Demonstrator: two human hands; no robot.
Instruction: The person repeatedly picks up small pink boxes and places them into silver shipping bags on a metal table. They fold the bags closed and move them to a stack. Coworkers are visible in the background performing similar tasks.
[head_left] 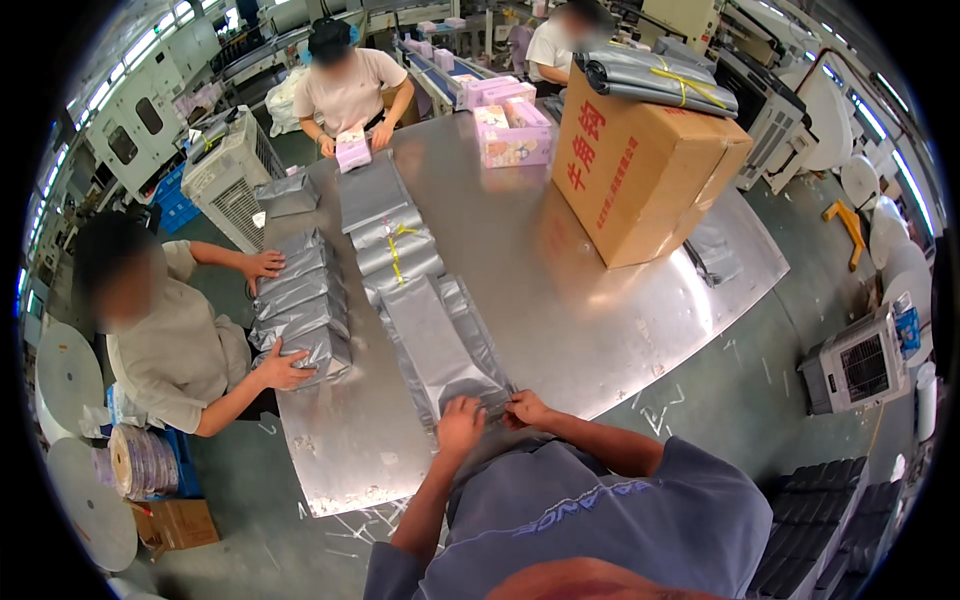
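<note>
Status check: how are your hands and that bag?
Left hand at near end of grey bag; right hand at its corner. Cardboard box apart, to the right.

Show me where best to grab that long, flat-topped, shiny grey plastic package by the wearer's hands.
I'd grip the long grey plastic package by its two long sides, around the middle, coming from above. It lies flat, and its top is uncovered there. Its near end seems a poorer hold: the plastic looks creased, and the left hand and right hand are there.
</note>
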